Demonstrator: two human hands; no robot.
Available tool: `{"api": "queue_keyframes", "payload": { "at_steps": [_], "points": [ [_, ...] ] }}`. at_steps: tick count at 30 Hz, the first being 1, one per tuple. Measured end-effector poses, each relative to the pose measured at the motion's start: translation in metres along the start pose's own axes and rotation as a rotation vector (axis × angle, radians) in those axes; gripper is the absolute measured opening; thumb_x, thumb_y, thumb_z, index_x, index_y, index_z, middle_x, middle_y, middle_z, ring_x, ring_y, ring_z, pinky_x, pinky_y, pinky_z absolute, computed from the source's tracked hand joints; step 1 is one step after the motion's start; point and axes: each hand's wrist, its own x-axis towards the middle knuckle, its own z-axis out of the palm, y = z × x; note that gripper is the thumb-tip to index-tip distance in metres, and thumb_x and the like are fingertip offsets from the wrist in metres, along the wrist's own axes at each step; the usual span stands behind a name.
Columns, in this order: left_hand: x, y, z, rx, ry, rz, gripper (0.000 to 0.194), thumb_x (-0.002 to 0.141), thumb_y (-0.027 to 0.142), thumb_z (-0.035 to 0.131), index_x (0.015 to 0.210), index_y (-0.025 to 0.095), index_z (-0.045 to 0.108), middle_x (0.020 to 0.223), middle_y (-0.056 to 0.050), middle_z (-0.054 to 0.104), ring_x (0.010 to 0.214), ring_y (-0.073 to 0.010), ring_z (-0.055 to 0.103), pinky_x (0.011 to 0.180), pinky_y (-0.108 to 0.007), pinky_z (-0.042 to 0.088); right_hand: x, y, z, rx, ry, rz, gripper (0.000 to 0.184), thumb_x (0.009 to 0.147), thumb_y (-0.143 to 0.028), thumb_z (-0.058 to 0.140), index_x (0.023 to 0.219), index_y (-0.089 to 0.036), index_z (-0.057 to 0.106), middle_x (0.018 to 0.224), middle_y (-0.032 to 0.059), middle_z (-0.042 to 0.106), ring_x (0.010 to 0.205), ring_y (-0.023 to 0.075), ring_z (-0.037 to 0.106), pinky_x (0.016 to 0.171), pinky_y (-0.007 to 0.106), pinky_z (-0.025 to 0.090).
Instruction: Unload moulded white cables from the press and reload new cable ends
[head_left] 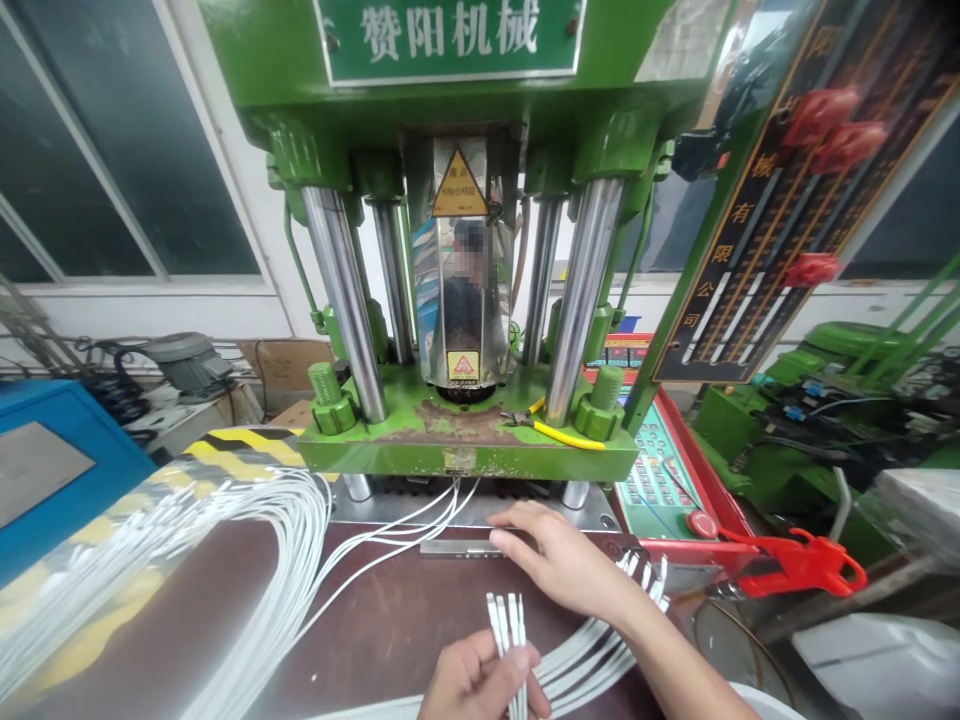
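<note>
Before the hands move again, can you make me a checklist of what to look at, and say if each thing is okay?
1. Left hand grips the white cable ends in a bunch: ok.
2. Right hand rests on the metal bar at the green press: ok.
3. Both hands outside the press opening: ok.
4. Yellow-handled pliers lying loose on the press base: not ok.
5. Cables seated in the mold: cannot tell.

My left hand [480,682] runs off the bottom edge; the reflected face in the shiny steel guard [465,290] is blurred.
</note>
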Motion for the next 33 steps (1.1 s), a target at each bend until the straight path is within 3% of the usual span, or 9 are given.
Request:
{"api": "queue_keyframes", "payload": {
  "at_steps": [2,4,7,9,13,17,21,27,33],
  "points": [
    [-0.003,0.002,-0.002,-0.007,0.05,0.006,0.054,0.063,0.059,0.063,0.084,0.009,0.055,0.069,-0.008,0.063,0.051,-0.0115,0.055,0.043,-0.02,0.031,0.005,0.011,0.012,-0.23,0.035,-0.003,0.037,0.082,-0.045,0.054,0.109,-0.019,0.058,0.101,0.0069,0.058,0.1,0.0235,0.049,0.088,0.035,0.036],
    [-0.005,0.002,-0.004,-0.003,0.061,0.017,0.051,0.066,0.058,0.062,0.082,0.009,0.054,0.07,-0.008,0.064,0.049,-0.0114,0.056,0.041,-0.019,0.03,0.01,0.017,0.025,-0.361,0.03,-0.016,0.03,0.078,-0.036,0.061,0.102,-0.018,0.058,0.097,0.0063,0.055,0.095,0.0225,0.048,0.083,0.033,0.037],
    [-0.004,0.001,-0.005,-0.07,0.025,0.038,0.048,0.067,0.054,0.063,0.082,0.011,0.052,0.069,-0.007,0.064,0.047,-0.0113,0.056,0.04,-0.019,0.031,0.015,0.018,0.037,-0.436,0.029,-0.057,0.011,0.082,-0.026,0.055,0.089,-0.017,0.056,0.091,0.0051,0.053,0.088,0.0198,0.048,0.076,0.03,0.038],
    [-0.004,0.0,-0.006,-0.14,0.008,0.051,0.046,0.066,0.052,0.065,0.082,0.012,0.05,0.068,-0.006,0.064,0.046,-0.0115,0.057,0.042,-0.02,0.035,0.014,0.015,0.038,-0.421,0.015,-0.077,0.009,0.085,-0.026,0.051,0.087,-0.018,0.053,0.09,0.0046,0.053,0.086,0.0192,0.048,0.073,0.029,0.037],
    [-0.005,0.0,-0.009,-0.178,-0.002,0.052,0.043,0.067,0.049,0.066,0.08,0.012,0.049,0.067,-0.007,0.066,0.046,-0.0115,0.058,0.043,-0.02,0.039,0.009,0.007,0.031,-0.2,-0.011,-0.015,0.011,0.088,-0.028,0.043,0.094,-0.02,0.049,0.085,0.0017,0.056,0.077,0.0165,0.052,0.069,0.028,0.038],
    [-0.005,0.001,-0.011,-0.194,0.011,0.01,0.04,0.068,0.048,0.064,0.076,0.013,0.049,0.064,-0.007,0.066,0.046,-0.0119,0.059,0.039,-0.017,0.035,0.006,0.004,0.025,0.244,-0.068,0.062,0.026,0.084,-0.031,0.052,0.109,-0.023,0.052,0.075,-0.0022,0.055,0.065,0.0127,0.05,0.062,0.025,0.04],
    [-0.002,0.004,-0.009,-0.147,0.019,0.011,0.043,0.064,0.05,0.067,0.074,0.012,0.051,0.064,-0.007,0.066,0.046,-0.0109,0.058,0.036,-0.016,0.031,0.007,0.006,0.023,0.627,-0.154,0.155,0.041,0.086,-0.04,0.048,0.122,-0.021,0.05,0.079,0.0018,0.058,0.053,0.0087,0.046,0.051,0.023,0.04],
    [0.004,0.002,-0.007,0.032,0.101,0.009,0.045,0.06,0.052,0.069,0.071,0.012,0.051,0.058,-0.007,0.066,0.042,-0.0098,0.054,0.039,-0.019,0.032,0.004,0.008,0.019,0.738,-0.128,0.162,0.04,0.084,-0.037,0.054,0.121,-0.021,0.054,0.083,0.0052,0.063,0.068,0.0127,0.053,0.058,0.024,0.042],
    [0.014,-0.007,-0.01,0.102,0.122,0.033,0.05,0.055,0.058,0.069,0.068,0.013,0.053,0.054,-0.007,0.064,0.041,-0.0105,0.05,0.045,-0.023,0.034,0.004,0.011,0.015,0.807,-0.157,0.203,0.042,0.082,-0.038,0.057,0.12,-0.02,0.055,0.078,0.0041,0.063,0.054,0.0082,0.051,0.054,0.023,0.041]
  ]
}}
